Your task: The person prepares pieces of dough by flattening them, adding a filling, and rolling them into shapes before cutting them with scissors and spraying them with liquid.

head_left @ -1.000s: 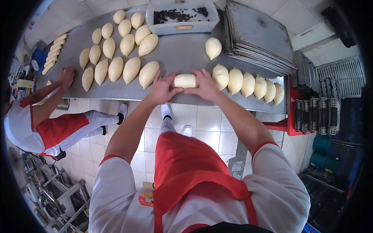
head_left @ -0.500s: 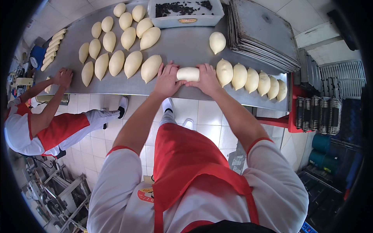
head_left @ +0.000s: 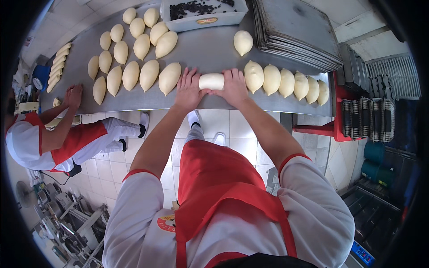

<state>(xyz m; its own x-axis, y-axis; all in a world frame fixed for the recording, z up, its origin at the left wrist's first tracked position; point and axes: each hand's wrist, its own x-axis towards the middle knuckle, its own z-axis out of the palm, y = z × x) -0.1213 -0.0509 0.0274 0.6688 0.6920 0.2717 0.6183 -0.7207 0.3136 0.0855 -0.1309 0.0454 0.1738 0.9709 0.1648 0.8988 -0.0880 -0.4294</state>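
A short, pale dough roll (head_left: pixel 211 82) lies crosswise near the front edge of the steel table. My left hand (head_left: pixel 190 89) is closed around its left end, and my right hand (head_left: pixel 233 88) around its right end. Both thumbs meet at its near side, while the fingers reach over toward the far side and hide the two ends. Just left of my left hand rests a plump, pointed dough piece (head_left: pixel 170 78), part of a large group. Beside my right hand starts a row of similar pointed dough pieces (head_left: pixel 254 77). A single rounder dough piece (head_left: pixel 243 43) sits farther back.
A plastic tub (head_left: pixel 210 21) with dark bits stands at the back of the table (head_left: pixel 201 49). Stacked metal trays (head_left: pixel 297 27) fill the back right. At far left, a co-worker's hands (head_left: pixel 73 96) rest near the table edge, by twisted dough strips (head_left: pixel 58 67).
My view has shifted slightly, so the table's things sit a little farther left and higher. Both my hands stay on the dough roll, whose shape looks much the same.
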